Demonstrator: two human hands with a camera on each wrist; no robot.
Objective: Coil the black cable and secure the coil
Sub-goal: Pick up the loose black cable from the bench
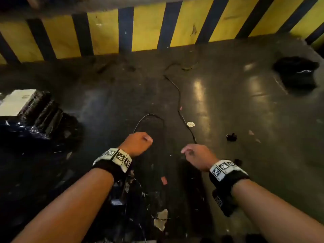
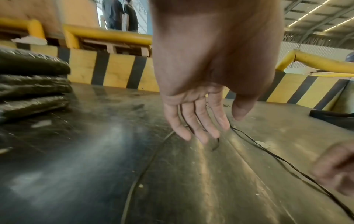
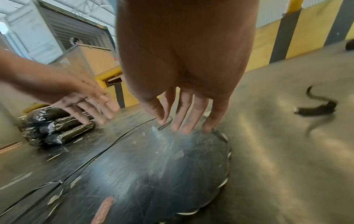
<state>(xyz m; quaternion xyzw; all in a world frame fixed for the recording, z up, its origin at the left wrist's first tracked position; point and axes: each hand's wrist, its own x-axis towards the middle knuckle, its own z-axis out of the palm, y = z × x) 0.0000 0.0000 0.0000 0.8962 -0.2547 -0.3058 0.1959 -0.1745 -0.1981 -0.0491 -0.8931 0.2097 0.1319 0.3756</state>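
Nothing is coiled yet, judging by how things lie. Take the striped yellow-and-black barrier (image 1: 145,28) as your landmark: the dark floor (image 1: 228,106) spreads from its foot toward you, and the black cable (image 1: 178,95) trails loose across that floor from near the barrier down to your hands, with one open loop lying beside your left hand (image 1: 138,142). That hand hangs over the loop with fingers straight and apart, holding nothing. Your right hand (image 1: 198,156), further from the barrier, is likewise slack and empty. Gathering, winding and tying all remain.
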